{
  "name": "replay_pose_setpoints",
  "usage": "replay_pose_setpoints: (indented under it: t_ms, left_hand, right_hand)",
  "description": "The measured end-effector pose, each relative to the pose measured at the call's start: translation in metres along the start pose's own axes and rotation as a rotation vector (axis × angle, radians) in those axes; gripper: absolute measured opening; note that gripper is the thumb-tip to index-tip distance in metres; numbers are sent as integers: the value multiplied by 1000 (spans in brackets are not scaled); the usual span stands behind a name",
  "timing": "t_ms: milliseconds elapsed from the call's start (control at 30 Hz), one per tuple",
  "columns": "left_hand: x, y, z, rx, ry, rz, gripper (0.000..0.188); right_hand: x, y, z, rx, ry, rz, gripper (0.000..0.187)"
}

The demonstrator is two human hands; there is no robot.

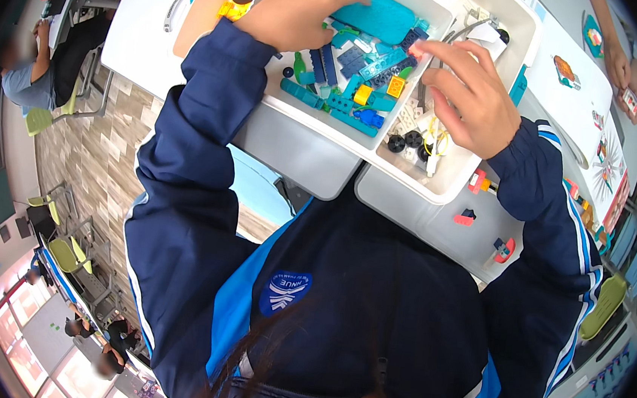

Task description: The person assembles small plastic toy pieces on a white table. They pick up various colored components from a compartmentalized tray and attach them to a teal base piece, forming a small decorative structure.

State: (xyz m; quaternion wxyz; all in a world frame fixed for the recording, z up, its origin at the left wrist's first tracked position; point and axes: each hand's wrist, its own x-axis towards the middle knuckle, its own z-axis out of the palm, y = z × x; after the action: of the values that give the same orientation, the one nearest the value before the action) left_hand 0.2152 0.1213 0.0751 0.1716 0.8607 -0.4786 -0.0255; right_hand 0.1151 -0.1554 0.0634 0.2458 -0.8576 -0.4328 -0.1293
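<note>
Since a divider (391, 123) seemingly keeps parts sorted, our blue toy bricks (353, 59) lie apart from the black wheels (397, 144) in the white tray (434, 191); whether our left hand's (297, 11) grip closes on the rounded teal plate (384, 17) we cannot tell, while our right hand's (475, 100) spreads open.

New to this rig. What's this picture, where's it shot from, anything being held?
No machine here: these are a person's bare hands. The one picture comes from a wide fisheye camera on their head, looking down, so straight edges bend; its left is their left.

Before them is a white tray with compartments: teal and blue bricks plus two yellow bricks in one, black wheels in another. The left hand is at a large teal piece; the right hand reaches over the tray. Thumb and fingers are apart on both; I can't make out anything held.
</note>
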Motion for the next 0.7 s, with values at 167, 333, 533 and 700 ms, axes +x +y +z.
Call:
replay_pose_setpoints:
  t_ms: [167,333,533,700]
  left_hand:
    - [8,-14,10,-49,-54,-44,61]
    - [-12,-34,21,-142,166,-38,37]
    - [-27,-38,13,-256,281,-246,33]
    - [-21,-24,12,-216,264,-198,29]
  right_hand:
    - [1,1,-2,119,-3,34,25]
    - [0,3,-1,138,10,43,23]
    - [-4,7,2,132,16,19,22]
    - [-7,8,3,89,2,-5,22]
